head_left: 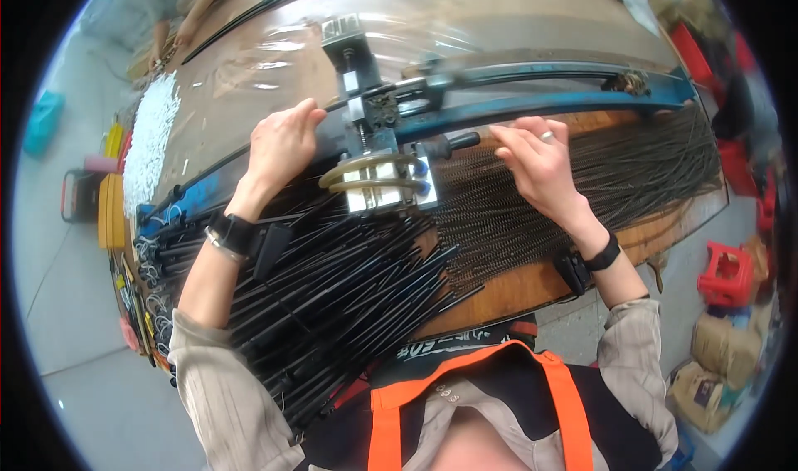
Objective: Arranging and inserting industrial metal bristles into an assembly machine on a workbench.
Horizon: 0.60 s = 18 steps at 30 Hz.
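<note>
My left hand is closed, its fingers curled beside a metal clamping fixture; what they grip, if anything, is hidden. To the right, my right hand holds thumb and forefinger pinched together near the fixture's black handle, apart from it. Anything between those fingertips is too small to make out. A yellowish hose loops over the fixture, and a long blue rail stretches off to its right. Black rods lie heaped below my left hand. Thin dark coiled strands spread out beneath my right.
White small pieces are piled at the table's left edge. At the far left another person's hand rests near more black rods. A red stool and brown packages stand on the floor at right.
</note>
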Motion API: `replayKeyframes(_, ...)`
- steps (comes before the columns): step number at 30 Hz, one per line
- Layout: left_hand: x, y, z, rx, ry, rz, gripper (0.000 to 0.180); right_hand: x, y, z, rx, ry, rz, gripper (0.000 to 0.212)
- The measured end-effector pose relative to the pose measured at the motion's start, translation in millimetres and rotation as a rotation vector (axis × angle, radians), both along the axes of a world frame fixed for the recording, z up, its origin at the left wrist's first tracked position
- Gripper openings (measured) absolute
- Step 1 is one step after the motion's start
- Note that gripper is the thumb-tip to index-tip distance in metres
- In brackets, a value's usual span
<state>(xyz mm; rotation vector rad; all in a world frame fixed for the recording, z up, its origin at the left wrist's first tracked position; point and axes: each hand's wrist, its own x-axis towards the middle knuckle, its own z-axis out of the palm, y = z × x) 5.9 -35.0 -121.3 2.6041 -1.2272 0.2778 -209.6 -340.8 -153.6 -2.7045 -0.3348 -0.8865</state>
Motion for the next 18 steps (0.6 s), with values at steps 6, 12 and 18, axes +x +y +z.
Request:
replayKeyframes(6,0,1,-7,-0.019,-0.057,0.005,0.021,18,21,-10,0.196,0.122,0.101,0.026)
replayKeyframes(12,3,0,-13,-0.013,-0.149,-0.05,0.014,30,15,-23,0.469,0.14,0.201,0.022)
replayKeyframes(18,42,7,-7,-0.046,-0.441,-0.307,0.011,-6,19,-12,0.084,0.34,0.243,0.027)
